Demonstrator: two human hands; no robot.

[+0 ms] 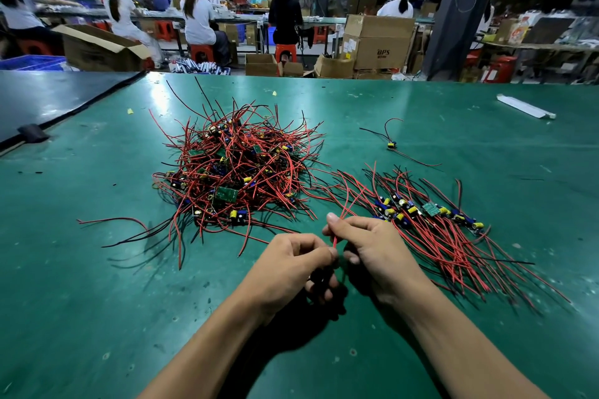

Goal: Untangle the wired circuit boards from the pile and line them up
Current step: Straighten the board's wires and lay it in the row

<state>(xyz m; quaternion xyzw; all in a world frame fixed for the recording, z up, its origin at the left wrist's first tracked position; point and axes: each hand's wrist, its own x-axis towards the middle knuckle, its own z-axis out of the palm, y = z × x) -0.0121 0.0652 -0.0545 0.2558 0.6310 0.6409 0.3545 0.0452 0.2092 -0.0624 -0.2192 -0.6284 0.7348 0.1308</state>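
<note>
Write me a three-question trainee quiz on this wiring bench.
1. True or false: the tangled pile lies to the left of the lined-up row of boards.
2. What does the right hand pinch? A. a red wire B. a cardboard box C. a white strip
3. Fill in: the table top is coloured ____.
Key: 1 true; 2 A; 3 green.

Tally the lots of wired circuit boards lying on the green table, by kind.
Tangled pile: 1
Lined-up row: 1
Stray single board: 1
Total: 3
</note>
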